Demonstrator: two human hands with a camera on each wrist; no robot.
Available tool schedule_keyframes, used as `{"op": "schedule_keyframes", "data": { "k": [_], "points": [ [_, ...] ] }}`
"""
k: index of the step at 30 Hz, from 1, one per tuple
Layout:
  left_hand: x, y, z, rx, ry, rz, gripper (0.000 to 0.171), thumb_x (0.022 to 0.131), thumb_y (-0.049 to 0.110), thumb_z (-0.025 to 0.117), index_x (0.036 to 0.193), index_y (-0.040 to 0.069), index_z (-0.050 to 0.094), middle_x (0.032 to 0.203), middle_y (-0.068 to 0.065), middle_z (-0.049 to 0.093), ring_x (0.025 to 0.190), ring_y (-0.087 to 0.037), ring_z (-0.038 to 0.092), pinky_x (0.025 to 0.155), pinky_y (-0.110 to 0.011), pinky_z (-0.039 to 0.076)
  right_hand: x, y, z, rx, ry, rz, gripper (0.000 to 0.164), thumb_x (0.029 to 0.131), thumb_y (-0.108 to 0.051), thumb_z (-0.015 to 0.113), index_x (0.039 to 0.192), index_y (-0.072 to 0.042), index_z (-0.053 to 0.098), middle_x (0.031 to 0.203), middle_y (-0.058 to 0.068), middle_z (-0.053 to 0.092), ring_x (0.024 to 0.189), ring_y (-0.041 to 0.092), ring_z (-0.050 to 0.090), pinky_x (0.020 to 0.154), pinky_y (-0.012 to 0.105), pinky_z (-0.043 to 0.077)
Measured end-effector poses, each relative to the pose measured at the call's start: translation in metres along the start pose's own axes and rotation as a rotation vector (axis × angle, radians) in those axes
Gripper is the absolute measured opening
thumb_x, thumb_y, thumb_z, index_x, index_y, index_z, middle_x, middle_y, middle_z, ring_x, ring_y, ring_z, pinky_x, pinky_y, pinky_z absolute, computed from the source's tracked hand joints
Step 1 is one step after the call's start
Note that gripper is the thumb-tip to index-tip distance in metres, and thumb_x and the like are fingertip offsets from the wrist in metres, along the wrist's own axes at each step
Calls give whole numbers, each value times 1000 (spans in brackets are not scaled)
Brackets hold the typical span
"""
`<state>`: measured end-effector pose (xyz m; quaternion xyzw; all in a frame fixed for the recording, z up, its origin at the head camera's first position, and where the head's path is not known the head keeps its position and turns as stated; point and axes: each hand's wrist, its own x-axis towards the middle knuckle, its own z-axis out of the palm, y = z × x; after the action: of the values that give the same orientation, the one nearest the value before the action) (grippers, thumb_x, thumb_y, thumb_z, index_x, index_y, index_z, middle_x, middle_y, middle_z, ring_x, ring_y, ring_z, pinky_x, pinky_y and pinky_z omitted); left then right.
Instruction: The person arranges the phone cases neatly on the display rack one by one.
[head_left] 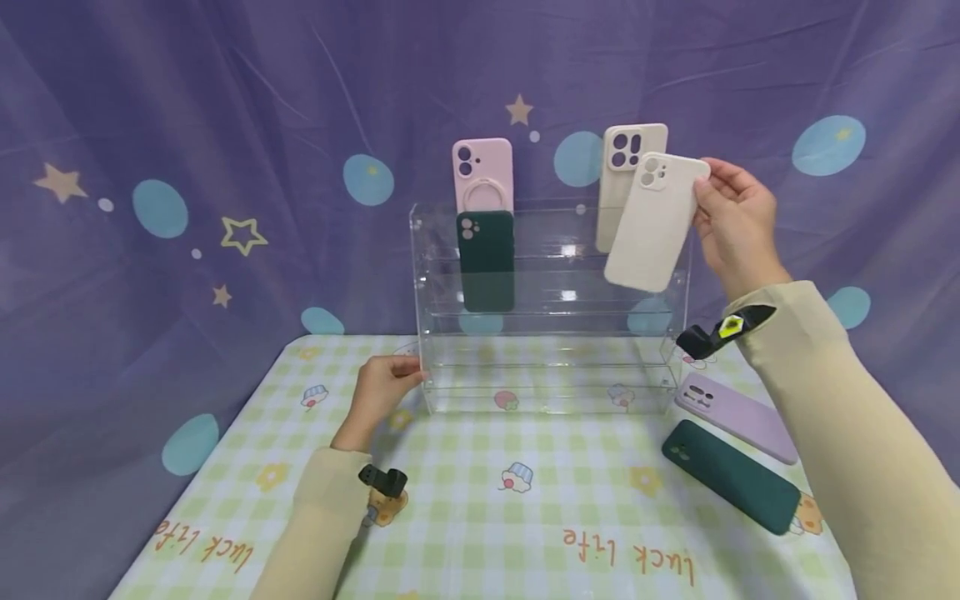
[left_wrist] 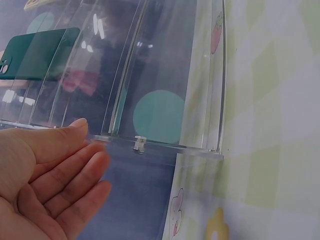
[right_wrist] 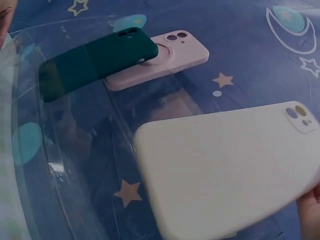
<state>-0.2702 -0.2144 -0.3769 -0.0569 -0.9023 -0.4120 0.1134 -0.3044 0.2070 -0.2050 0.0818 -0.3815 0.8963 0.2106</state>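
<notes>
My right hand pinches a white phone case by its upper right edge, raised and tilted before the rack's right side. The case fills much of the right wrist view. My left hand holds the left side edge of a clear tiered display rack, thumb and fingers at its side panel. On the rack's left stand a pink phone case with a ring and, in front and lower, a dark green phone case. Behind the white case a beige phone case stands at the top right, partly hidden.
A lilac phone case and another dark green phone case lie on the table right of the rack, near my right forearm. A green checked cloth covers the table. A purple patterned curtain hangs behind.
</notes>
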Motion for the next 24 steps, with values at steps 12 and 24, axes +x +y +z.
{"op": "schedule_keyframes", "data": {
  "k": [12, 24],
  "points": [
    [1, -2, 2, 5, 13, 23, 24, 82, 11, 73, 101, -3, 71, 97, -16, 71, 89, -29, 68, 81, -40, 54, 21, 12, 9, 132, 41, -146, 19, 84, 20, 53, 96, 6, 58, 85, 15, 57, 78, 22, 59, 60, 28, 53],
    [2, -4, 3, 2, 19, 41, 24, 82, 11, 74, 101, -3, 71, 96, -15, 71, 87, -28, 68, 79, -39, 55, 18, 40, 0, -196, 63, -194, 21, 85, 15, 56, 93, -2, 65, 87, 8, 61, 78, 16, 59, 58, 19, 50]
  ]
}}
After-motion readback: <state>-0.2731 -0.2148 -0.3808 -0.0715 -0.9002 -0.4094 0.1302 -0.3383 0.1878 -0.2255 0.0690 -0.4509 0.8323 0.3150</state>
